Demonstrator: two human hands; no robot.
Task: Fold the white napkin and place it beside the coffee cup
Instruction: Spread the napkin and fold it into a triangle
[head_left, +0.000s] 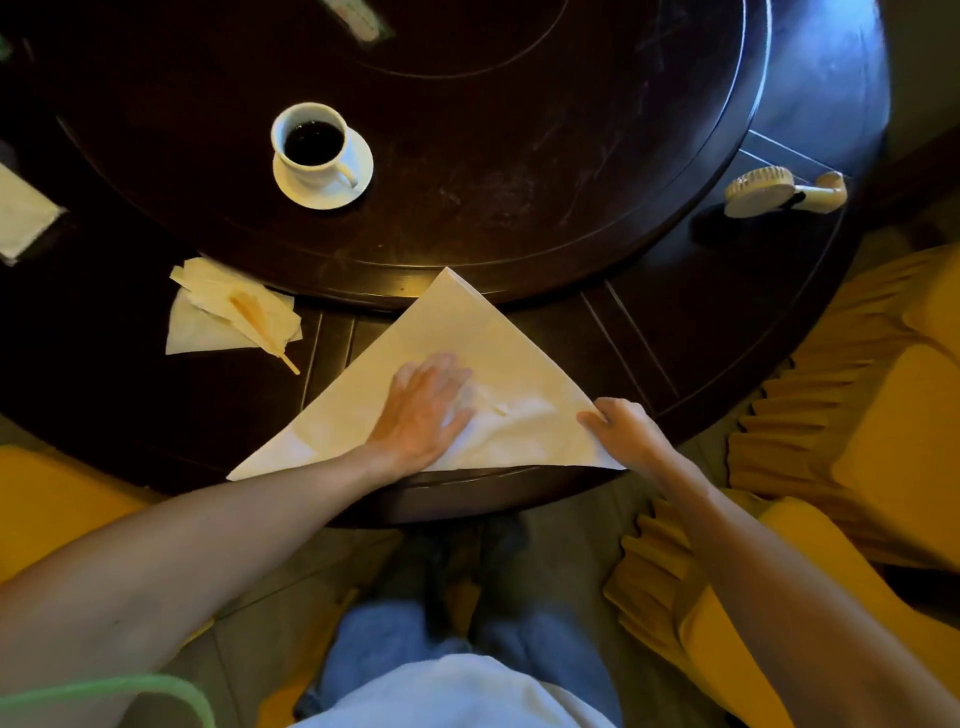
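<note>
Pressing flat on the napkin (467, 332), my left hand (423, 410) lies spread, palm down, near its middle. My right hand (621, 428) pinches the napkin's right corner. It is folded into 1 triangle at the near edge of the table (519, 156), apex pointing away. The cup (311, 143) of dark coffee sits on its saucer (358, 171), well apart, farther in and left.

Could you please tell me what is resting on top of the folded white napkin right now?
The left hand lies flat on the white napkin, and the right hand holds its right corner. Whatever lies beneath the palm is hidden.
</note>
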